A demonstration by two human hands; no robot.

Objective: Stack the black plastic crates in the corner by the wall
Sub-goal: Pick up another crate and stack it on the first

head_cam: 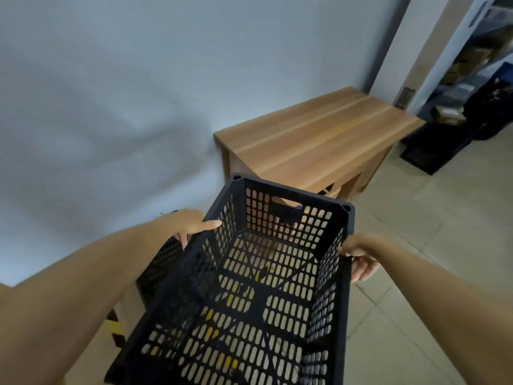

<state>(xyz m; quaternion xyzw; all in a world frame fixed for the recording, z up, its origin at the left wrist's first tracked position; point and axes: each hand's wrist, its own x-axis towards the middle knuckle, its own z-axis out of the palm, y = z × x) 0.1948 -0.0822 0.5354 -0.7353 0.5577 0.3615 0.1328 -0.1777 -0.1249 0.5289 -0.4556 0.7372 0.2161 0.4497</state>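
Observation:
I hold an empty black perforated plastic crate (291,207) up in front of me with both hands. My left hand (191,225) grips its left rim, thumb over the top edge. On the right rim, my right hand (359,258) has its fingers curled under the outside. The crate is tilted, its open top facing me. Below it on the left, part of another black perforated crate (159,266) shows against the wall. Floor tiles and yellow-black tape show through the crate's slotted bottom.
A grey-white wall (125,107) runs along the left. A wooden desk (319,137) stands against it just beyond the crate. Farther right are dark crates (433,151) on the floor and shelves (472,65) with boxes. Beige tiled floor (430,232) spreads to the right.

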